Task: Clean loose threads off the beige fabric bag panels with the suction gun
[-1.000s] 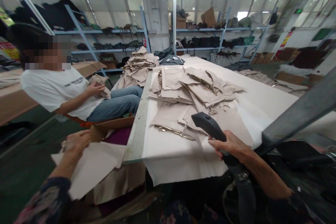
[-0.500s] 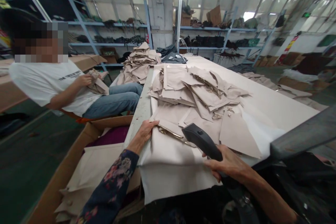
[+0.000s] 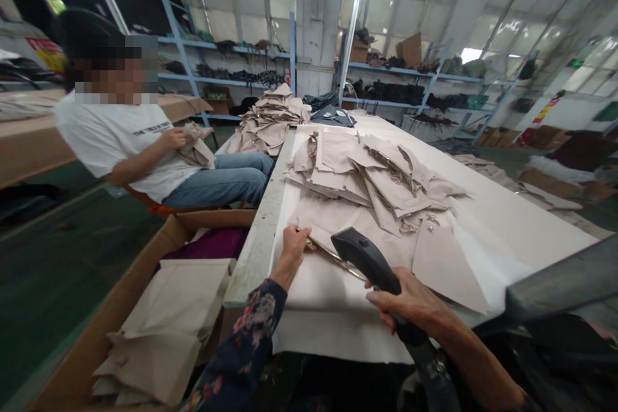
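Note:
A beige fabric piece with a gold metal zipper (image 3: 338, 260) lies near the front of the table. My left hand (image 3: 292, 250) pinches its left end between thumb and fingers. In my right hand (image 3: 410, 302) is a black handheld trimmer (image 3: 363, 256), shaped like a hair clipper, with a thick dark hose trailing down from its grip. The trimmer's head is over the zipper piece; whether they touch I cannot tell. Just behind lies a heap of beige fabric pieces (image 3: 338, 170), some with gold zippers. A single flat piece (image 3: 447, 261) rests right of the trimmer.
White sheeting covers the table (image 3: 487, 206). At left, a cardboard box (image 3: 113, 296) holds folded beige pieces and purple cloth. A seated person (image 3: 130, 148) handles a beige piece beyond it. Another beige stack (image 3: 275, 116) stands farther back. A grey metal bar (image 3: 555, 280) juts in at right.
The view has swung left, so the scene sits farther right. My left hand has shifted slightly along the zipper piece's end, now pinching it. The trimmer stays over the zipper piece.

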Tool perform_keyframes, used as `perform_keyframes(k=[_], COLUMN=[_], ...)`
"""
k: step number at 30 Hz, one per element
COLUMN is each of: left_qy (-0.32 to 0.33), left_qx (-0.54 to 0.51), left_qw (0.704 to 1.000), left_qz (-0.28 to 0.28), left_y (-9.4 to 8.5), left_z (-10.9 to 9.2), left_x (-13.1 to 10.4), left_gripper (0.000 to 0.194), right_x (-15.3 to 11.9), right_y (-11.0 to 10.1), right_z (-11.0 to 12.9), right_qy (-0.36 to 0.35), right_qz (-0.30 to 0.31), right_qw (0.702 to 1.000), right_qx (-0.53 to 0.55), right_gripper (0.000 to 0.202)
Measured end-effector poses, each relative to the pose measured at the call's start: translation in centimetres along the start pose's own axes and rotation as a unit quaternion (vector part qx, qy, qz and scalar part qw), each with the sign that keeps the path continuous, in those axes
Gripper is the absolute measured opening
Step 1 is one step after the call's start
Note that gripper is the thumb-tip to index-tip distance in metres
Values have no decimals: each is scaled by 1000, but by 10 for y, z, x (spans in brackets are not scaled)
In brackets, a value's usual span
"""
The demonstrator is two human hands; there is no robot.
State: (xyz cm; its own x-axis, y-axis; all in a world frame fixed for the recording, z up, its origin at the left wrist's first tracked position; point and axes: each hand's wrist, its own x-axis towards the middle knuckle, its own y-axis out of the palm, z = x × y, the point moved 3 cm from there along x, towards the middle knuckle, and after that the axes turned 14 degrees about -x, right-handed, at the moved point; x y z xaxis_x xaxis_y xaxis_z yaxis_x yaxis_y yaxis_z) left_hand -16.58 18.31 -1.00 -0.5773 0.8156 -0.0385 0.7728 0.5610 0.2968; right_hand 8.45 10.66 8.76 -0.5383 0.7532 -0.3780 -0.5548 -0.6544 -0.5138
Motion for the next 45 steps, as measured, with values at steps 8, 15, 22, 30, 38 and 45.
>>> perform_keyframes(k=[8, 15, 22, 30, 38, 45], left_qy=[52, 46, 36, 35, 35, 122], left_qx=[5, -19, -35, -33, -39, 118], left_qw=[997, 994, 996, 997, 999, 983], left_qz=[58, 93, 80, 60, -13, -66], left_y=[1, 1, -2, -4, -29, -77], left_z=[-21, -21, -10, -9, -21, -75], left_x=[-51, -70, -76, -83, -51, 3], left_gripper=[32, 30, 32, 29, 37, 19], right_x=[8, 39, 29, 39, 11, -17], right_y=[6, 14, 8, 12, -19, -9], right_z=[22, 49, 51, 55, 19, -12], right_qy=[-53, -92, -102, -101, -62, -22], right_qz=[16, 15, 8, -25, -55, -48], right_qw=[998, 995, 994, 994, 996, 998], right_qx=[26, 29, 43, 14, 45, 40], right_gripper=[32, 27, 27, 31, 33, 31])
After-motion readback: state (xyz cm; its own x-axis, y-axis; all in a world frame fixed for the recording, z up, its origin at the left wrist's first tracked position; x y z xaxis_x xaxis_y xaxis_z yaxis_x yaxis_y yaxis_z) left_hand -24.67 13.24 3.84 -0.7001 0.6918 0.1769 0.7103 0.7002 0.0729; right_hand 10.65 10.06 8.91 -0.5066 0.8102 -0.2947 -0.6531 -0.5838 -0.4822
